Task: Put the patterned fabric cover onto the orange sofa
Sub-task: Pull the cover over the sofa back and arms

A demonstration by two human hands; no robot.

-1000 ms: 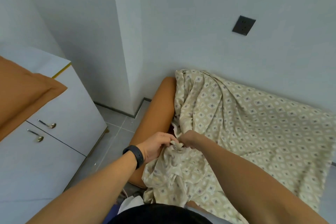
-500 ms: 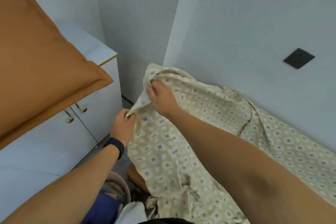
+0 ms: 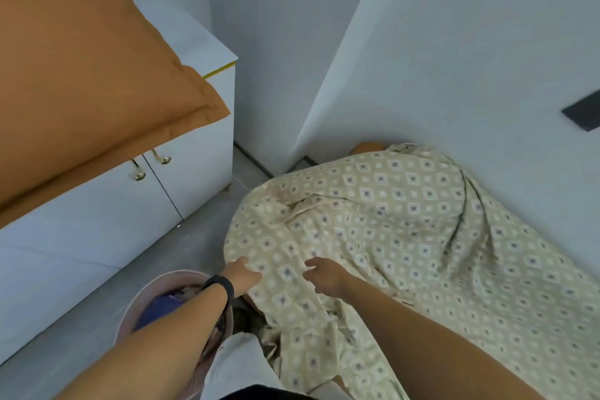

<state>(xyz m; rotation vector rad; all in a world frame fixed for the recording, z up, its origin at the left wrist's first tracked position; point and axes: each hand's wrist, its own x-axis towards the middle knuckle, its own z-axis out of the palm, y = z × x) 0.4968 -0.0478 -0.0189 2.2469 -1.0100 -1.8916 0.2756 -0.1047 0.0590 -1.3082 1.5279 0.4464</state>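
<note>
The beige patterned fabric cover [image 3: 406, 237] lies draped over the orange sofa [image 3: 368, 148], of which only a small corner shows by the wall. My left hand [image 3: 244, 275], with a black wristband, grips the cover's left edge over the sofa arm, its fingertips hidden by the cloth. A little to the right, my right hand [image 3: 324, 277] rests on top of the cover with loosely bent fingers that hold nothing.
A white cabinet [image 3: 113, 221] with gold handles stands on the left, with a large orange cushion [image 3: 81, 68] on top of it. A pink basket [image 3: 168, 305] of clothes sits on the grey floor under my left arm. The wall corner juts out behind the sofa.
Both hands have brought the lifted cover edge down over the sofa's left arm. My right hand has let go of the cloth and now lies on it.
</note>
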